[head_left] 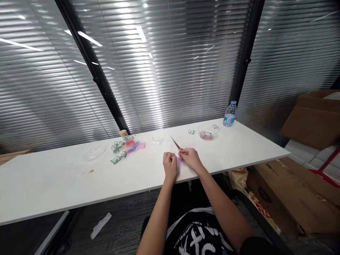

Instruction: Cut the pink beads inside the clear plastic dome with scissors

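My right hand (pixel 190 158) is closed around a pair of scissors (pixel 176 143) with orange-brown handles. The blades point away from me and to the left, above the white table. Close beside it, my left hand (pixel 170 164) rests at the table's near side with its fingers pinched together. Whatever sits in that pinch is too small to make out. A bright pink piece (pixel 181 159) lies between the hands, partly covered by the right one.
Left of my hands lie pink, red and blue packets (pixel 136 146) and several green-white rolls (pixel 115 160). Behind are a clear bowl of small colourful pieces (pixel 207 135) and a water bottle (pixel 230 114). A clear lid (pixel 92 151) lies farther left. Cardboard boxes (pixel 294 194) stand at right.
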`<state>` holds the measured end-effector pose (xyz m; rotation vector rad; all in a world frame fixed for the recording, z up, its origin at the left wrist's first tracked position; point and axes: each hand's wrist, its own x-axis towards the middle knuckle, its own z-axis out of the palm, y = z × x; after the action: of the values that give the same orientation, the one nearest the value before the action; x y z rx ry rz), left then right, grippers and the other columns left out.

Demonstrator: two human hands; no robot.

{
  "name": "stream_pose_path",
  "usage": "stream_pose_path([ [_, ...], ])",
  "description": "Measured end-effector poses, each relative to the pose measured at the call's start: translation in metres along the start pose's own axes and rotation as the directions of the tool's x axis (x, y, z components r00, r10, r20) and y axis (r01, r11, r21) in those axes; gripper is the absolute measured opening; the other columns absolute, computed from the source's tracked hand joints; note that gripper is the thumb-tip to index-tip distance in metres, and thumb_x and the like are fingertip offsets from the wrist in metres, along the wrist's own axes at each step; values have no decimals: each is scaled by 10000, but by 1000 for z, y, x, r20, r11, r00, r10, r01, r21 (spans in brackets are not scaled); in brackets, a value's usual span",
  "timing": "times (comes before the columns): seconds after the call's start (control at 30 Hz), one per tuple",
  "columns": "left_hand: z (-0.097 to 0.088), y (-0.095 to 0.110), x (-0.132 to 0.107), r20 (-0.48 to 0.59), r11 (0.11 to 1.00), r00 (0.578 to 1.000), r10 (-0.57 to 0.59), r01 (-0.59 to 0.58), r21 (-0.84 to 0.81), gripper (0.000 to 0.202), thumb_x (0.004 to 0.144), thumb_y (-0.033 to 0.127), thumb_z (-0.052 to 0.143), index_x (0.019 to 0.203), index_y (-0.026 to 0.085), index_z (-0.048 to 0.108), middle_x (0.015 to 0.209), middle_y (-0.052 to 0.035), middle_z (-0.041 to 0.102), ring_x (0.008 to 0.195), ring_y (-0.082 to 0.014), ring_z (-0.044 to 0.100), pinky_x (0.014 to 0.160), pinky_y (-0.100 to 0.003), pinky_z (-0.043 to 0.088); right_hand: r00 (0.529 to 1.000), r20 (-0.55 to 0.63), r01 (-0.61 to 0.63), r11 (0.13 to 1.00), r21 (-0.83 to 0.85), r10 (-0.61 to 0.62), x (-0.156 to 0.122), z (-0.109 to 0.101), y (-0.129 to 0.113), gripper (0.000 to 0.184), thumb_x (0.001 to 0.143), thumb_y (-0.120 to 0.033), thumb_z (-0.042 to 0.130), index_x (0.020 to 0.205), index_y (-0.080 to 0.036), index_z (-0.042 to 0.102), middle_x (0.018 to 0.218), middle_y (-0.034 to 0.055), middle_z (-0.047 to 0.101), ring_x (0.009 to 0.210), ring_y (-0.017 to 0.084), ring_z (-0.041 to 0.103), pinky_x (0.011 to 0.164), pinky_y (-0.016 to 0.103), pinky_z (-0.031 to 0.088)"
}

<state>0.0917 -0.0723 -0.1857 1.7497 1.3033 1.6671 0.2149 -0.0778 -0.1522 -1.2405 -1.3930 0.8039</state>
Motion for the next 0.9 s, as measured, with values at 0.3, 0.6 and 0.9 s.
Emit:
stream_pose_path([
  [0.3, -2, 5, -2, 58, 1000, 998, -27, 27, -7, 179, 877, 225, 504, 725, 174, 583, 808, -29, 496, 785, -156, 512, 724, -283, 432, 998, -51, 25, 994, -111, -30, -17, -52, 2, 249, 754, -364, 615, 615, -159, 648, 591, 15, 632, 562, 144, 546, 550, 240, 375],
  [0.6, -2, -1, -2, 115, 1000, 993, -7, 9, -21, 167, 886, 295, 543, 821, 180, 646, 860, -42, 514, 815, -162, 526, 715, -287, 456, 903, -428, -55, 998, -17, 42, -23, -51, 23, 325, 752, -477, 679, 662, -167, 638, 583, 12, 599, 476, 121, 491, 474, 235, 408],
  [0.9, -1, 0, -3, 145, 1000, 989, 8, -10, 14, 214, 914, 292, 497, 787, 172, 620, 841, -48, 521, 768, -157, 553, 662, -284, 484, 866, -427, -98, 926, 366, 260, -19, -39, 39, 351, 690, -497, 728, 704, -172, 598, 574, -7, 599, 417, 125, 547, 421, 259, 528],
])
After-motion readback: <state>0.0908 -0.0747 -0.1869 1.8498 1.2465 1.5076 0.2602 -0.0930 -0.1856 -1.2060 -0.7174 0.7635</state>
